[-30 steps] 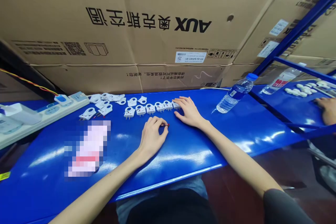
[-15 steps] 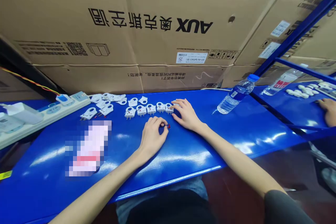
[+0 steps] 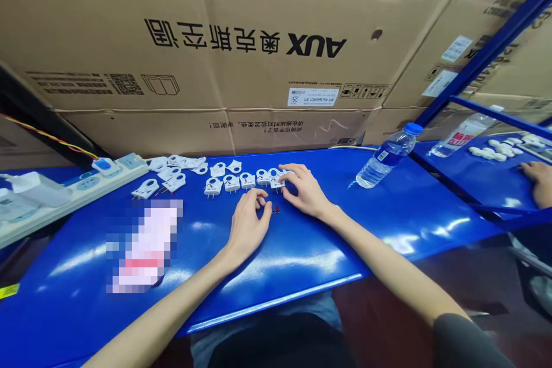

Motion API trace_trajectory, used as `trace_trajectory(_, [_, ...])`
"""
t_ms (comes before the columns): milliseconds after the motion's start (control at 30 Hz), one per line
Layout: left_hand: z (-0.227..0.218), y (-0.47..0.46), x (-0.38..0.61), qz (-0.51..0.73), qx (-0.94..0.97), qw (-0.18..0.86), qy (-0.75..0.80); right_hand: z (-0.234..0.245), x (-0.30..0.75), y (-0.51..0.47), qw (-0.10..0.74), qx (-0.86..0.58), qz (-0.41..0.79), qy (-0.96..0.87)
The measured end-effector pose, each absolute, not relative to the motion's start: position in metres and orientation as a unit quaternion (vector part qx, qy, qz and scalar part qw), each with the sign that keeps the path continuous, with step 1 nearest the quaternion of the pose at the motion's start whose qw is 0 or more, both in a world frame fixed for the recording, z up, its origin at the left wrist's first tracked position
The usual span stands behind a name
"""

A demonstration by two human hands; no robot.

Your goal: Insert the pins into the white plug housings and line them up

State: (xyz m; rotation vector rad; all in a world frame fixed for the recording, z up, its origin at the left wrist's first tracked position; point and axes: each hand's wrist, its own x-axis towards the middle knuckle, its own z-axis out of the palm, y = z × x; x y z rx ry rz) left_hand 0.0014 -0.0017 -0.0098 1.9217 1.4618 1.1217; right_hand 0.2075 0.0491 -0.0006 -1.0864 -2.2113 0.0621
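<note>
White two-pin plugs with ring-shaped handles stand in a short row on the blue table (image 3: 310, 276). My right hand (image 3: 305, 191) is at the row's right end, its thumb and fingers around the side of the last plug (image 3: 276, 179); its palm hides part of that spot. My left hand (image 3: 250, 225) rests on the table in front of the row, thumb and index finger apart with nothing seen between them. Just right of its thumb lies a small red part (image 3: 276, 209) with a dark end, too small to name.
More white plugs (image 3: 172, 172) lie piled at the left, near a white power strip (image 3: 86, 187). A blurred pink item (image 3: 149, 247) lies at the left front. A water bottle (image 3: 386, 158) stands right, before a blue frame (image 3: 487, 112); another person's hand (image 3: 539, 178) is beyond.
My left thumb and index finger have parted and drawn slightly left, away from the small red part, which stays on the table. My right hand remains at the last plug.
</note>
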Motion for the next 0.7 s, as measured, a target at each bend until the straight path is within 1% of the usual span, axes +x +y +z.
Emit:
trace_trajectory(200, [-0.012,0.001,0.001,0.433,0.672,0.265,0.54,0.001,0.201,0.043,0.323,-0.359,0.023,-0.876])
trace_trajectory(433, [-0.01,0.003,0.0,0.442,0.662,0.277,0.539,0.005,0.2,0.042,0.308,-0.348,0.013,-0.885])
trace_trajectory(700, [-0.001,0.0,0.001,0.464,0.663,0.256,0.529,0.006,0.201,0.041,0.314,-0.315,-0.017,-0.895])
